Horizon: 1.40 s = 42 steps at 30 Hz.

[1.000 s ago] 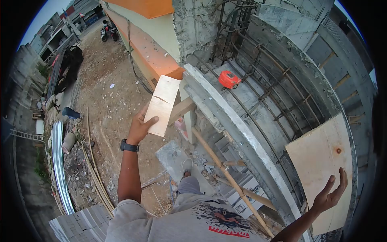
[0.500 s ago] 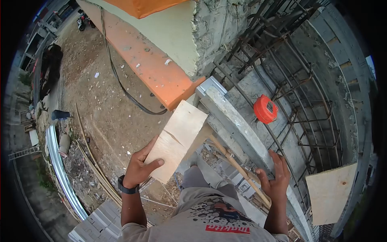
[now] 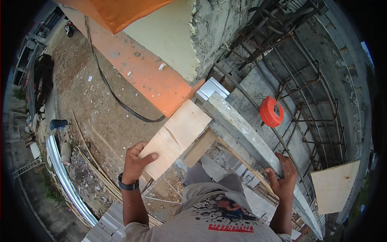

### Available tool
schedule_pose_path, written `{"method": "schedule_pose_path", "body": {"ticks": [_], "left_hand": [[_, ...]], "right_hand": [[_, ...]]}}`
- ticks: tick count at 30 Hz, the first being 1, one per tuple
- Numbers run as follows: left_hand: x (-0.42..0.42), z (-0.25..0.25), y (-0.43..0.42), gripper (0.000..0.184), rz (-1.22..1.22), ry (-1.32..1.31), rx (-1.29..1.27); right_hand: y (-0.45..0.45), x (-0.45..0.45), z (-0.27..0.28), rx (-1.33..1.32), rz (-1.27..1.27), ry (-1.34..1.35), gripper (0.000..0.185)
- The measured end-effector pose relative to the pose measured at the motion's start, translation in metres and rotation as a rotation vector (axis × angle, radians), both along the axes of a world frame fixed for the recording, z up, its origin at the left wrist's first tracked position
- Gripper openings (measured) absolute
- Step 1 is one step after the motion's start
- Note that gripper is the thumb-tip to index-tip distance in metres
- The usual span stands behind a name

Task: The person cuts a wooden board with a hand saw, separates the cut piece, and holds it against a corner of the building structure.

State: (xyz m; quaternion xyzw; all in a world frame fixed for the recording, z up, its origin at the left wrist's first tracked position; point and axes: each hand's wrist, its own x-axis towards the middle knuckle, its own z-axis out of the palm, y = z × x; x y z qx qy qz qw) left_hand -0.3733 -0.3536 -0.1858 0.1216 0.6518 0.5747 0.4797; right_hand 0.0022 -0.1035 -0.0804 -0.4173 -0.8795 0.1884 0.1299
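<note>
My left hand (image 3: 136, 163) grips the lower left edge of a small light plywood piece (image 3: 175, 137), thumb on top. The piece has a crack across it, and its far end lies against the corner of the orange ledge (image 3: 161, 88). My right hand (image 3: 283, 177) is on the long grey beam edge (image 3: 246, 129), thumb on the near side and fingers over the far side. A red tape measure (image 3: 271, 111) rests on the rebar and concrete beyond the beam. Under the plywood a wooden block (image 3: 199, 148) shows.
A rebar cage (image 3: 310, 117) fills the curved formwork at the right, with a larger plywood sheet (image 3: 335, 187) at its near end. A black cable (image 3: 109, 86) hangs by the ledge. Far below lie metal sheets (image 3: 66, 177), bamboo poles (image 3: 96, 173) and grey blocks (image 3: 107, 224).
My right hand has moved from the large plywood sheet to the beam edge and closed on it. My left hand has brought the small plywood piece against the ledge corner. The view has shifted closer.
</note>
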Motion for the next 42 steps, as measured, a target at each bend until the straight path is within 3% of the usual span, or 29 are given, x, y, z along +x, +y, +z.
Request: {"method": "schedule_pose_path", "body": {"ticks": [26,29,32,35,39,42], "left_hand": [[0.010,0.035,0.010,0.030,0.024,0.077,0.000],[0.006,0.030,0.002,0.032,0.028,0.033,0.040],[-0.004,0.034,-0.020,0.033,-0.059,0.021,0.306],[0.012,0.064,0.020,0.036,-0.023,0.161,0.197],[0.030,0.072,0.086,0.046,-0.142,0.168,0.539],[0.035,0.087,0.137,0.050,-0.129,0.131,0.581]], "right_hand": [[-0.004,-0.006,-0.003,0.049,-0.062,-0.096,0.052],[-0.002,-0.003,-0.004,0.030,-0.070,-0.104,0.056],[0.000,-0.001,0.003,0.025,0.024,-0.076,0.065],[0.008,-0.009,-0.001,-0.113,0.033,0.348,0.078],[0.016,-0.098,0.036,-0.265,0.114,0.567,0.094],[0.043,-0.151,0.049,-0.699,0.033,0.879,0.071]]}}
